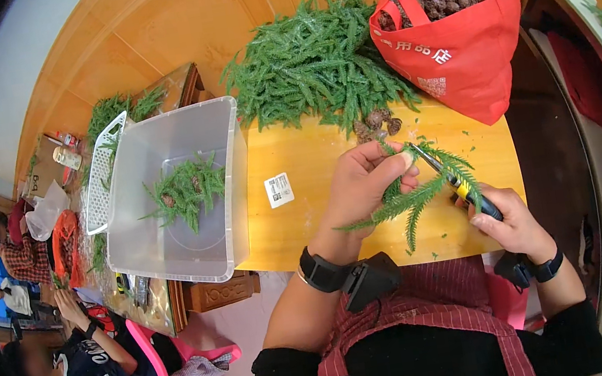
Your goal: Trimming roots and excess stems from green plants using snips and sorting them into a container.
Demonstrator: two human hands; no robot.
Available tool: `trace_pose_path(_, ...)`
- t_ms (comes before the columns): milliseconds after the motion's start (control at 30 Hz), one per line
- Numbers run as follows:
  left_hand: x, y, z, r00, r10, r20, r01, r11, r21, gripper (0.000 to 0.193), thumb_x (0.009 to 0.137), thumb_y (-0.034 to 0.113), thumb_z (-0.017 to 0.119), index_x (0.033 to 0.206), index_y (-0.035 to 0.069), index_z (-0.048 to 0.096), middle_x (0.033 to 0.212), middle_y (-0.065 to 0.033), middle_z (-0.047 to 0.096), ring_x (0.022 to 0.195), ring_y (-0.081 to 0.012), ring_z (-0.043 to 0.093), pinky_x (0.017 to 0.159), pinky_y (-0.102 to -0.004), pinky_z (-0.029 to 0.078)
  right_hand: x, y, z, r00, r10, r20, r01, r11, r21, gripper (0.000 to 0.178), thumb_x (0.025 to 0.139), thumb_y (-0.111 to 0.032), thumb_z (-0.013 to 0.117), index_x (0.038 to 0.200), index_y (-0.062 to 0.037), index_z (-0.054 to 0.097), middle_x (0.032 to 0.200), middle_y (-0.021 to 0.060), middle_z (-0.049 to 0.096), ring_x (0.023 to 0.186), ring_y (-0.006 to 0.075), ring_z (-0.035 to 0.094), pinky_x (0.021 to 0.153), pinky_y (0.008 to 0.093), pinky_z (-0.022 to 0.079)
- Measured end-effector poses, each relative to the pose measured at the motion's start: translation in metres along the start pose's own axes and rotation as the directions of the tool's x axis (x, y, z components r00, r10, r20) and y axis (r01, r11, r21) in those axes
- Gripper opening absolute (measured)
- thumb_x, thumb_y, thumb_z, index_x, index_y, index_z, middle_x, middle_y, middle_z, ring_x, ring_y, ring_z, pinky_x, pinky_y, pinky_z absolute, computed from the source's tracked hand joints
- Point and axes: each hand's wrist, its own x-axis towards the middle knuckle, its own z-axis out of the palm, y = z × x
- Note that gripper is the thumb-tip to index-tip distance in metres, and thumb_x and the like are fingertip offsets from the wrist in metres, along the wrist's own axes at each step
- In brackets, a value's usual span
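My left hand (372,181) pinches a green artificial pine sprig (411,204) between thumb and fingers, over the yellow tabletop (300,231). The sprig's needled arms spread out below and to the right of that hand. My right hand (512,222) is closed round the yellow-and-black handles of long-nosed pliers (459,186). Their metal jaws reach up and left into the sprig, close to my left fingertips; what lies between the jaws is too small to tell. Several loose pine cones (377,125) lie just beyond my left hand.
A big heap of green sprigs (313,61) covers the table's back. Beside it stands a red bag (444,50) of pine cones. On the left, a clear plastic bin (235,190) holds finished-looking sprigs with cones. A white label (280,190) lies nearby. Other people sit at the far left.
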Motion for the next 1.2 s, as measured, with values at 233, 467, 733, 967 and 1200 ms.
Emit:
trace_pose_path(233, 0.003, -0.002, -0.010, 0.990, 0.144, 0.003, -0.138, 0.939, 0.317, 0.030, 0.088, 0.009, 0.052, 0.116, -0.002, 0.050, 0.102, -0.0073, 0.059, 0.088, -0.0097, 0.055, 0.077, -0.0263, 0.046, -0.003, -0.007, -0.002, 0.965, 0.263, 0.017, -0.261, 0.947, 0.187, 0.018, 0.085, -0.016, 0.056, 0.093, 0.0006, 0.057, 0.071, 0.0035, 0.051, 0.062, 0.0091, 0.046, 0.057, 0.0258, 0.039)
trace_pose_path(467, 0.000, 0.011, -0.001, 0.548, 0.517, 0.658, -0.596, -0.310, 0.740, 0.060, 0.062, 0.001, 0.062, 0.121, 0.013, 0.052, 0.127, -0.0149, 0.042, 0.111, -0.0329, 0.044, 0.091, -0.0380, 0.040, -0.002, -0.014, -0.004, 0.971, 0.233, 0.058, -0.234, 0.861, 0.452, 0.020, 0.091, -0.019, 0.051, 0.084, -0.0011, 0.056, 0.072, -0.0019, 0.052, 0.070, 0.0068, 0.046, 0.067, 0.0224, 0.039)
trace_pose_path(733, 0.004, 0.006, 0.000, 0.502, 0.566, 0.654, -0.693, -0.190, 0.696, 0.031, 0.057, 0.001, 0.069, 0.086, 0.006, 0.060, 0.104, -0.0081, 0.059, 0.088, -0.0290, 0.057, 0.073, -0.0360, 0.048, -0.001, -0.023, -0.002, 0.942, 0.327, 0.073, -0.333, 0.896, 0.293, 0.022, 0.089, -0.020, 0.053, 0.078, -0.0020, 0.057, 0.072, -0.0009, 0.054, 0.071, 0.0071, 0.048, 0.068, 0.0220, 0.039)
trace_pose_path(967, 0.006, 0.003, -0.001, 0.550, 0.560, 0.619, -0.673, -0.141, 0.726, 0.026, 0.058, 0.001, 0.070, 0.079, 0.005, 0.056, 0.101, -0.0087, 0.060, 0.086, -0.0306, 0.057, 0.072, -0.0353, 0.047, -0.003, -0.021, -0.004, 0.952, 0.304, 0.042, -0.306, 0.929, 0.211, 0.021, 0.089, -0.022, 0.054, 0.087, -0.0018, 0.061, 0.076, -0.0001, 0.058, 0.073, 0.0075, 0.050, 0.069, 0.0221, 0.039)
trace_pose_path(1200, 0.000, -0.004, 0.000, 0.836, 0.546, 0.056, -0.470, 0.658, 0.588, 0.016, 0.076, 0.000, 0.065, 0.090, -0.003, 0.056, 0.096, -0.0073, 0.060, 0.076, -0.0132, 0.058, 0.068, -0.0239, 0.048, -0.004, -0.032, -0.010, 0.956, 0.200, 0.215, -0.277, 0.858, 0.433, 0.034, 0.092, -0.024, 0.043, 0.106, 0.0045, 0.054, 0.097, 0.0111, 0.063, 0.102, 0.0196, 0.053, 0.089, 0.0294, 0.037)
